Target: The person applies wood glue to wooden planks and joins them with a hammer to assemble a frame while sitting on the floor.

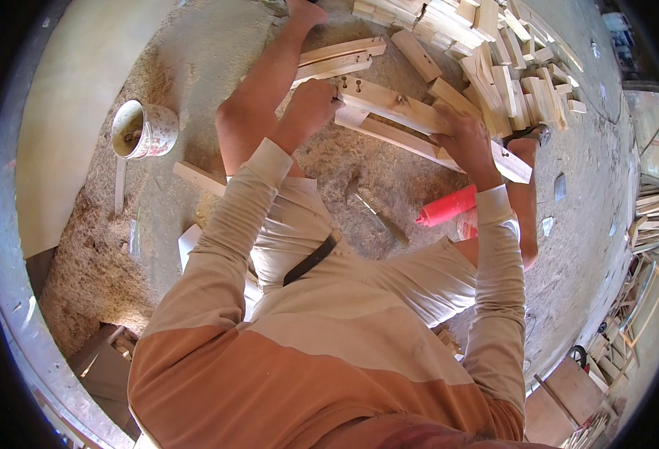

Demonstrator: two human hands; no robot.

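I sit on a sawdust floor with a light wooden assembly [389, 105] of joined slats in front of me. My left hand [308, 105] is closed at its left end, pinching something small against the wood by the dowel holes; what it pinches is too small to tell. My right hand [464, 142] grips the assembly's right part, pressing the long lower slat [404, 138]. Two more slats with holes [340, 60] lie just beyond my left hand.
A pile of short wooden blocks [494, 52] fills the far right. A white tin can [142, 129] stands at the left. A red bottle [449, 207] and a hammer [374, 213] lie near my right knee. More timber is stacked at the right edge [647, 217].
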